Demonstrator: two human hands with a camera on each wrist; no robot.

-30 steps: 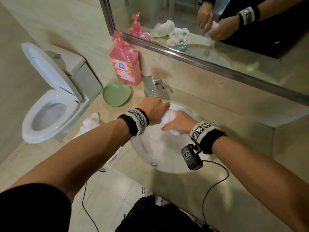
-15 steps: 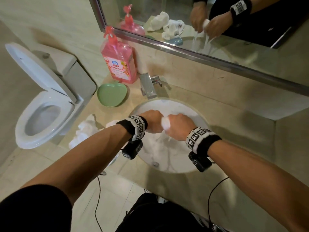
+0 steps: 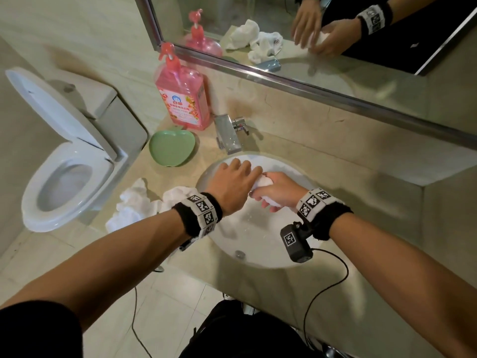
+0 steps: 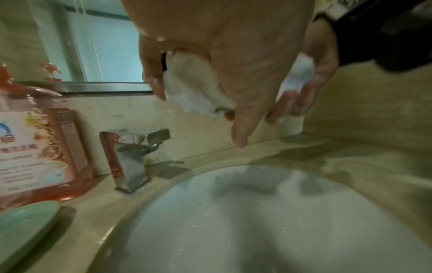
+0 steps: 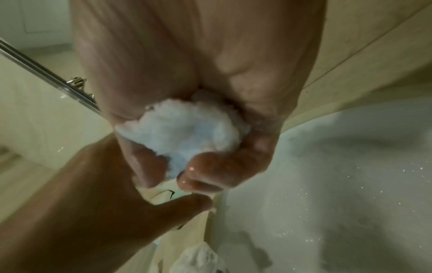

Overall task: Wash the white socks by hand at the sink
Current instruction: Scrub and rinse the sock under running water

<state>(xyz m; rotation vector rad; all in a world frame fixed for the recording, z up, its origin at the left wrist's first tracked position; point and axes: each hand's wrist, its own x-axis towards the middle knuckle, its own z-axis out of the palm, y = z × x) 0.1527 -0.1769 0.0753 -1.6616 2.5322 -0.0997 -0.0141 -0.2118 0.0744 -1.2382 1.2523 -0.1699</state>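
A wet, balled-up white sock (image 3: pixel 263 182) is held over the white sink basin (image 3: pixel 247 244). My right hand (image 3: pixel 280 192) grips it in a fist; in the right wrist view the sock (image 5: pixel 187 129) bulges out between the curled fingers (image 5: pixel 210 171). My left hand (image 3: pixel 238 174) lies across the sock's far end with its fingers straight and spread. In the left wrist view the sock (image 4: pixel 194 88) sits against the left palm (image 4: pixel 245 55), thumb pointing down. More white socks (image 3: pixel 136 202) lie crumpled on the counter left of the basin.
A chrome faucet (image 3: pixel 228 135) stands behind the basin, no water running from it. Left of the faucet are a pink detergent pump bottle (image 3: pixel 183 99) and a green apple-shaped dish (image 3: pixel 171 148). An open toilet (image 3: pixel 64 177) is at the far left; a mirror (image 3: pixel 335 47) hangs above.
Half a second ago both fists wrung the sock. Now my left hand has opened its fingers, while my right hand keeps its grip on the sock over the basin.
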